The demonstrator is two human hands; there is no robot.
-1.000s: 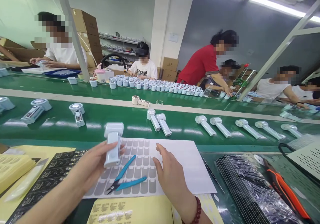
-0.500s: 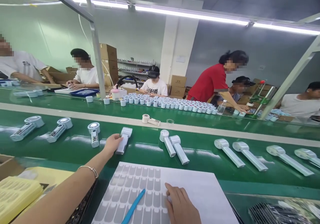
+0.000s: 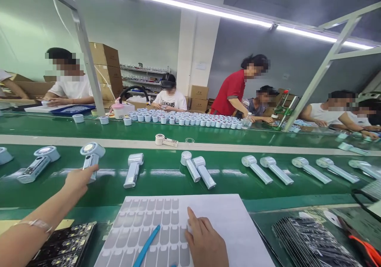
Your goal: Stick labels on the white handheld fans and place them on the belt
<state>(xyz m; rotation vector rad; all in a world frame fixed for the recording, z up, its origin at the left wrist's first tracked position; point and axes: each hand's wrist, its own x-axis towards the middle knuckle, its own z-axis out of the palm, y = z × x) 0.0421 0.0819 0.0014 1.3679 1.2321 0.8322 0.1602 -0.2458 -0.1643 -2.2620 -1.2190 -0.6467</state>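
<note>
While your left hand (image 3: 77, 178) grips the open-backed white handheld fan (image 3: 91, 158) on the green belt, your right hand (image 3: 205, 241) rests flat on the grey sticker sheet (image 3: 154, 227). Likely pick-up step; next, lift it clear of its neighbours.

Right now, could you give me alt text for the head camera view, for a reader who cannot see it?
A person's left hand holds the handle of a small white handheld fan on a green conveyor belt, while the right hand rests on a white sheet of grey stickers. More fans lie along the belt, and other workers sit behind a second belt.
</note>
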